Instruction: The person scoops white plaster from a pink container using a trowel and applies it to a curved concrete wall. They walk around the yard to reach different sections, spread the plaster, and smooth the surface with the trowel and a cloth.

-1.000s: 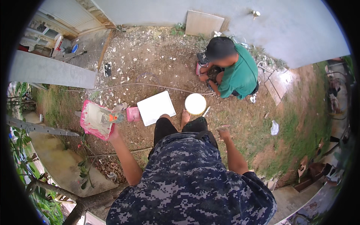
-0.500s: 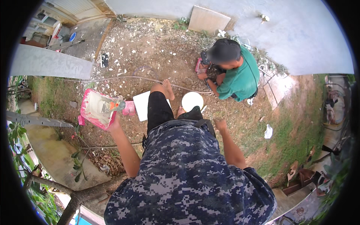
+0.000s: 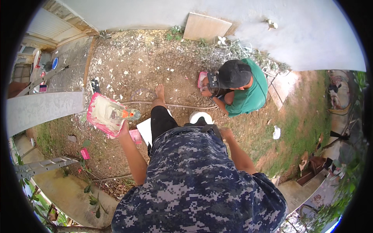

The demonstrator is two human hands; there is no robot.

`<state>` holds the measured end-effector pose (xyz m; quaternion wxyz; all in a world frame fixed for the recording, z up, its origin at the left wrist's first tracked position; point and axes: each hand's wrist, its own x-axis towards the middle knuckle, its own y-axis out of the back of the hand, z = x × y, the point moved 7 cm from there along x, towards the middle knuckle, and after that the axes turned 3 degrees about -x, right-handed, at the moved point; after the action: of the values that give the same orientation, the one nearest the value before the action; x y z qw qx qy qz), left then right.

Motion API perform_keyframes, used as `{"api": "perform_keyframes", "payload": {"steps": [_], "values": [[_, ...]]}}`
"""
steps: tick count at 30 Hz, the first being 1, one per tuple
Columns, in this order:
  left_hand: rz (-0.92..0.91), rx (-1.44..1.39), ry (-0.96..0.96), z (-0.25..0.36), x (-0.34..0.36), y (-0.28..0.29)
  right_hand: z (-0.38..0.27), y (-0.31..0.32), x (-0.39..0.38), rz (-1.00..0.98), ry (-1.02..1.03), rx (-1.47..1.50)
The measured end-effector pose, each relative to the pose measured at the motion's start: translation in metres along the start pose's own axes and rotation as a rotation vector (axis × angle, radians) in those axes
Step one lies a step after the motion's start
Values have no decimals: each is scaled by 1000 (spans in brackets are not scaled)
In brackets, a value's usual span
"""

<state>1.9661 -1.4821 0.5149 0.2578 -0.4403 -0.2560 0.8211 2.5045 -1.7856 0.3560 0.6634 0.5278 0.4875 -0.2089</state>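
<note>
My left hand (image 3: 123, 130) grips the near right edge of a pink tray (image 3: 92, 121), fingers hidden beneath it. Pale paste, like putty, coats the tray's inside. Across its right side lies a smeared thing with an orange part and a rounded grey-green end (image 3: 134, 114); I cannot make out its kind. My right hand (image 3: 226, 134) hangs beside my hip, its fingers loose and nothing seen in them. Just ahead of my waist a round white bucket or lid (image 3: 200, 117) is partly covered by my body.
A person in a green shirt (image 3: 248, 99) crouches ahead right, hands at a smaller pink container (image 3: 202, 79). A hose (image 3: 175, 105) crosses the ground. A white board (image 3: 144, 130) lies by my leg. Left are a ladder (image 3: 50, 166) and low wall (image 3: 46, 108); a board (image 3: 206, 27) leans on the far wall.
My bare foot and leg have stepped forward and left. The tray has come along in my left hand, and the white board and round white thing are now more covered by my body.
</note>
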Motion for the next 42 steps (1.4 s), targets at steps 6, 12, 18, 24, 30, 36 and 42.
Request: {"api": "perform_keyframes", "payload": {"steps": [6, 12, 18, 24, 30, 36, 42], "values": [[-133, 117, 160, -14, 108, -79, -255, 57, -34, 92, 328, 156], [-154, 277, 348, -37, 201, -156, -396, 96, -107, 103, 631, 376], [-845, -17, 773, -89, 185, -243, -364, 97, -96, 171, 314, 374], [-901, 16, 860, -119, 203, -235, -324, 94, -57, 202, 179, 469], [-703, 129, 790, -161, 212, -239, -376, 103, -2, 94, 219, 366], [-586, 217, 797, -236, 191, -268, -506, 175, 113, 119, 527, 29], [-501, 316, 904, -317, 191, -271, -604, 277, 258, 147, 362, -67]]}}
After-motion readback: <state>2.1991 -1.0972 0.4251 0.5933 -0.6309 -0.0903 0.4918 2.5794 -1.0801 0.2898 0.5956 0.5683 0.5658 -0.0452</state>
